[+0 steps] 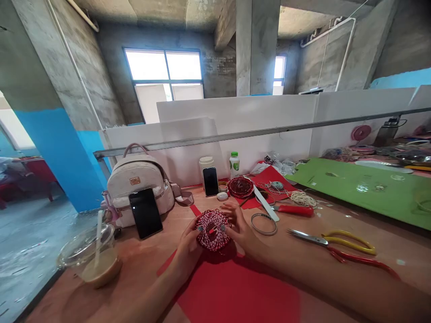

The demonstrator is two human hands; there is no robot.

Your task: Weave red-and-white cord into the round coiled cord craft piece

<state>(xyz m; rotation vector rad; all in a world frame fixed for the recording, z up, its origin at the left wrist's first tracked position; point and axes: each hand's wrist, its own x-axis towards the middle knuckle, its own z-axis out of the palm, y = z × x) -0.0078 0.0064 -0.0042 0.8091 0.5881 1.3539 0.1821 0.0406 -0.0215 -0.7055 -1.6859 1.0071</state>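
Note:
Between my two hands is a ring wound with red and white cord (213,243), held a little above a red sheet (242,287) on the table. My left hand (191,237) grips its left side, with the thumb on the front face and the fingers partly hidden behind. On the right side, my right hand (239,226) holds the ring with its thumb pressed near the centre hole and its other fingers curved around the far edge. To the right lie a bare metal-coloured hoop (264,224) and scissors (328,241) with one yellow and one red handle.
A plastic cup with a straw (101,264), a phone (145,213) and a backpack (138,172) stand at left. Behind my hands are another phone (210,181), a bottle (235,165) and a dish of dark red beads (240,186). A red-handled tool (296,211) and green board (367,193) lie right.

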